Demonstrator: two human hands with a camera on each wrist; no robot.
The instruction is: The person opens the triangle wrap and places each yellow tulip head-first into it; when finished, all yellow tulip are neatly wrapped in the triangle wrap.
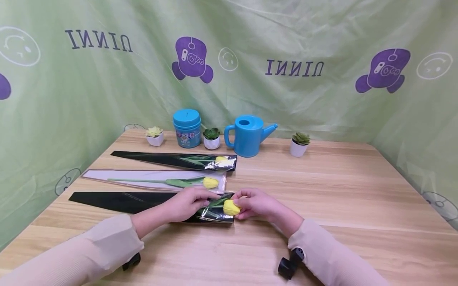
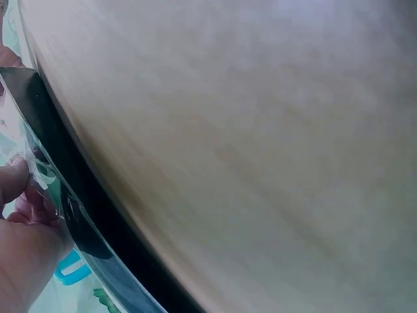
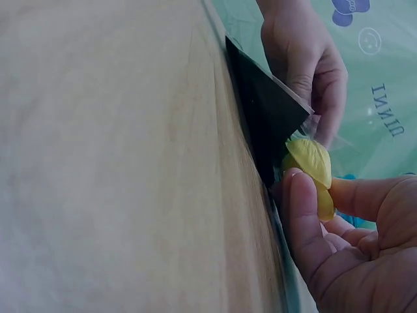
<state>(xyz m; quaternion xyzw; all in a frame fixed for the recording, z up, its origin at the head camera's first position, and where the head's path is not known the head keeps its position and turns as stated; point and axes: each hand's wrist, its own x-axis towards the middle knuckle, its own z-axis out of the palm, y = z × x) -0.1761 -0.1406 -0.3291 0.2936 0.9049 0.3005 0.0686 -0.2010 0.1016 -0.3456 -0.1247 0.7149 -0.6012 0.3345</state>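
Note:
My right hand (image 1: 255, 203) pinches the yellow head of an artificial tulip (image 1: 231, 207) between thumb and fingers. The bloom sits at the open wide end of a black flower sleeve (image 1: 111, 200) with a clear front, its green leaves lying inside. My left hand (image 1: 187, 203) pinches the sleeve's clear film near that opening. The right wrist view shows the tulip (image 3: 311, 160) between the right thumb and fingers, with the left hand (image 3: 309, 62) at the film behind it. Part of the stem is hidden under the left hand.
Beyond lie a white sleeve (image 1: 136, 174) and another black sleeve (image 1: 154, 157), each with a yellow tulip. Along the back stand a blue watering can (image 1: 248, 137), a blue lidded tub (image 1: 187, 129) and small potted succulents (image 1: 298, 145). A green printed curtain (image 1: 250, 31) surrounds the wooden table (image 1: 340, 190).

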